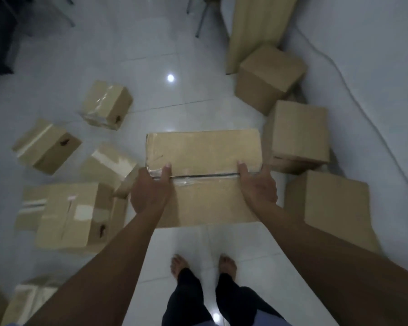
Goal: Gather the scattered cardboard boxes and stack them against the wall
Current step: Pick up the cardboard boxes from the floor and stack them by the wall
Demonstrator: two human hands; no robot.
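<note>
Cardboard box (203, 151) gripped: left hand (149, 191), right hand (257, 184), thumbs on top.

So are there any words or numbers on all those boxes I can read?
None can be read.
The big box in both hands shows only clear tape.
The taped box on the left has pale sticker patches, too blurred to tell whether they carry any writing.
</note>
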